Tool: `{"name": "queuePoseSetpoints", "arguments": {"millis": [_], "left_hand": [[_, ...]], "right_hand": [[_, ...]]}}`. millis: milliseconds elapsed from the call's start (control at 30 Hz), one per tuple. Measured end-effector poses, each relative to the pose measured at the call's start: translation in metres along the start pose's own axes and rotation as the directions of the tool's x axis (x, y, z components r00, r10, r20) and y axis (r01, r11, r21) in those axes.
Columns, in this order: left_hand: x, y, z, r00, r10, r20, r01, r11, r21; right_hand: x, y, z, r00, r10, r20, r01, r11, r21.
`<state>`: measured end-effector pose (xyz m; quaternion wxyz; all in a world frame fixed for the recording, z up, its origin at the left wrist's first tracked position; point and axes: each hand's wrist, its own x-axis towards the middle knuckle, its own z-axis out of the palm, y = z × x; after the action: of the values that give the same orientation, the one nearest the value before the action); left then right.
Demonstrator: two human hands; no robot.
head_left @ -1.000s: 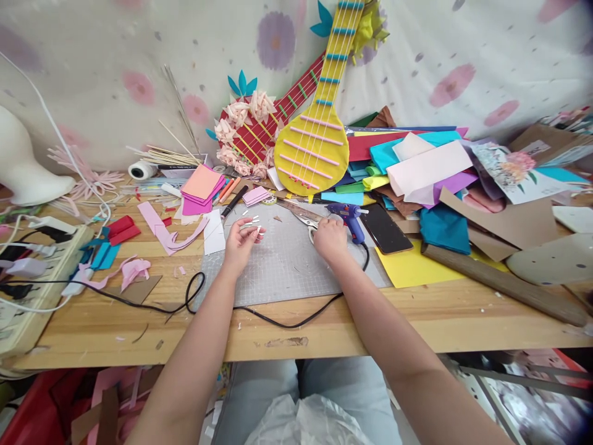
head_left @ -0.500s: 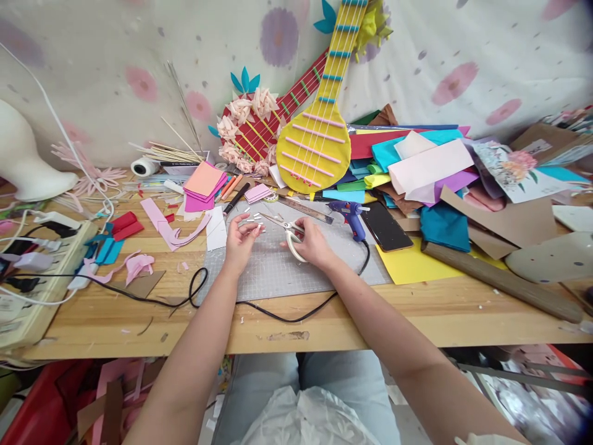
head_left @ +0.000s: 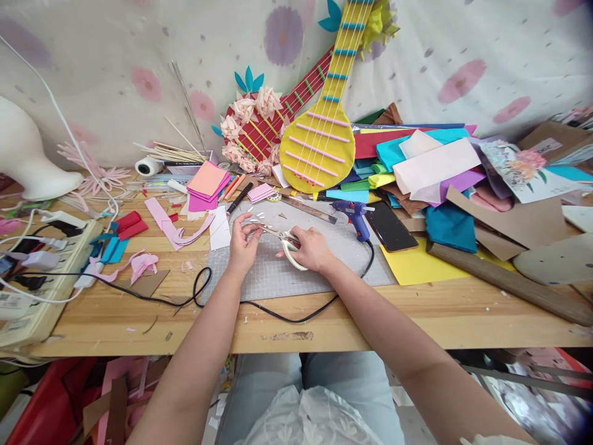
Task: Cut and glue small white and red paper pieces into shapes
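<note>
My right hand (head_left: pixel 311 248) is closed round the cream handles of a pair of scissors (head_left: pixel 281 238), whose blades point left toward my left hand (head_left: pixel 242 243). The left hand's fingers pinch a small white strip (head_left: pixel 252 226) at the blade tips. Both hands hover over a grey cutting mat (head_left: pixel 287 272) in the middle of the wooden table (head_left: pixel 352 321). Several small white cut pieces (head_left: pixel 257 216) lie on the mat just beyond the hands.
A blue glue gun (head_left: pixel 356 214) with a black cord (head_left: pixel 278 315), a metal ruler (head_left: pixel 306 209) and a black phone (head_left: pixel 388 227) lie right of the mat. Coloured paper heaps (head_left: pixel 430 167), two paper guitars (head_left: pixel 319 142), pink sheets (head_left: pixel 206 185) and a power strip (head_left: pixel 46 272) surround it.
My right hand picked the scissors up from beside the glue gun and carried them left to the strip in my left hand. The left hand stayed put.
</note>
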<state>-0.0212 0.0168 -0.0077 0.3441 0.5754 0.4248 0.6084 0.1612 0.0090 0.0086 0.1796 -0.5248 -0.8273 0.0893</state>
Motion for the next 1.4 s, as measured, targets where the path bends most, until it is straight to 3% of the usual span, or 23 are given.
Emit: {"name": "queuePoseSetpoints", "arguments": {"millis": [433,667,1000,1400], "left_hand": [[-0.0016,0.0011,-0.001,1.0,-0.015,0.012,0.015,1.0,0.001],[-0.0026,0.0037,-0.0005,0.999,-0.014,0.034,0.013,1.0,0.021],[-0.003,0.0052,0.0039,0.996,0.015,0.091,-0.011,0.999,-0.04],[-0.0033,0.0066,0.0041,0.993,0.021,0.116,-0.016,0.999,-0.044]], "right_hand": [[-0.0012,0.0001,-0.0014,1.0,-0.001,0.013,0.001,0.999,-0.037],[-0.0016,0.0076,-0.0028,0.997,0.075,-0.005,-0.076,0.995,-0.062],[-0.0016,0.0072,-0.0039,0.997,-0.063,0.047,0.061,0.997,0.051],[-0.0033,0.0075,-0.0064,0.996,-0.056,0.067,0.054,0.998,0.029]]}}
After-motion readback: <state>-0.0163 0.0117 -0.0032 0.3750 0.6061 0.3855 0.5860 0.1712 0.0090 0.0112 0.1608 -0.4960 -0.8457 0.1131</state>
